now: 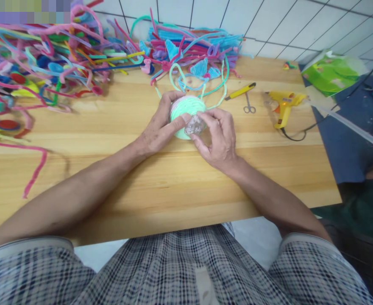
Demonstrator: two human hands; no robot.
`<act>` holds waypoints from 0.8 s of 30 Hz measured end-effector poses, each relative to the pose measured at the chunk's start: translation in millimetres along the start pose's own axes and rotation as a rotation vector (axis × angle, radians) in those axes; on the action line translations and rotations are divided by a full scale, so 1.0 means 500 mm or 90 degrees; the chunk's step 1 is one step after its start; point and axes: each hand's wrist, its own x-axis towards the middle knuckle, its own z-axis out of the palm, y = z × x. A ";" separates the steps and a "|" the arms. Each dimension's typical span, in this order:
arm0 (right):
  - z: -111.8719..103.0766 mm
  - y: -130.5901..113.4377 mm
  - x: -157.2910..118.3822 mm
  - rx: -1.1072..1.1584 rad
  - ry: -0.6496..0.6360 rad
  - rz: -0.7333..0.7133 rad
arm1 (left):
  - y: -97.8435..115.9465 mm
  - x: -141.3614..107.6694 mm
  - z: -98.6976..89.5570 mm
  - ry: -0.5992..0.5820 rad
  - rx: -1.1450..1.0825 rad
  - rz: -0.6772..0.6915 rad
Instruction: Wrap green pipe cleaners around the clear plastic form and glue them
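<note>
A round ball (182,111) wound with mint-green fuzzy pipe cleaner is held just above the wooden table (173,182). On its near right side shows a greyish, crinkled, shiny patch (194,125); whether it is bare core or a separate piece I cannot tell. My left hand (165,125) wraps the ball from the left, thumb pressed on its front. The thumb and fingers of my right hand (218,135) close around the grey patch. Just behind the ball lie loose light-green and blue pipe cleaners (220,95), and blue fuzzy fin-like pieces (201,67).
Many coloured pipe cleaners (62,55) are heaped at the back left. To the right lie a yellow utility knife (241,90), small scissors (249,108) and a yellow glue gun (283,106) with its cord. A green plastic bag (332,74) sits beyond the table's right edge.
</note>
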 end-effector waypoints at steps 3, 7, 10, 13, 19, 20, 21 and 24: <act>0.004 0.000 0.001 -0.011 0.020 -0.017 | -0.002 0.001 0.000 0.002 -0.005 -0.003; 0.011 0.002 0.000 -0.008 0.048 -0.051 | -0.007 0.003 0.000 0.006 -0.006 -0.001; 0.013 0.002 -0.002 -0.008 0.021 -0.027 | -0.013 0.004 0.001 0.012 0.003 0.003; 0.011 0.000 -0.003 -0.014 0.011 -0.011 | -0.015 0.002 0.003 0.015 0.002 -0.001; 0.006 0.000 0.000 -0.029 0.034 -0.039 | -0.014 0.001 0.003 0.011 0.003 -0.001; 0.006 -0.001 0.002 -0.039 0.050 -0.051 | -0.016 0.002 0.002 0.011 0.001 0.000; 0.007 -0.001 0.003 -0.049 0.067 -0.061 | -0.019 0.003 0.002 0.011 -0.001 0.001; 0.008 -0.003 0.005 -0.059 0.086 -0.067 | -0.028 0.008 0.001 0.004 -0.011 0.020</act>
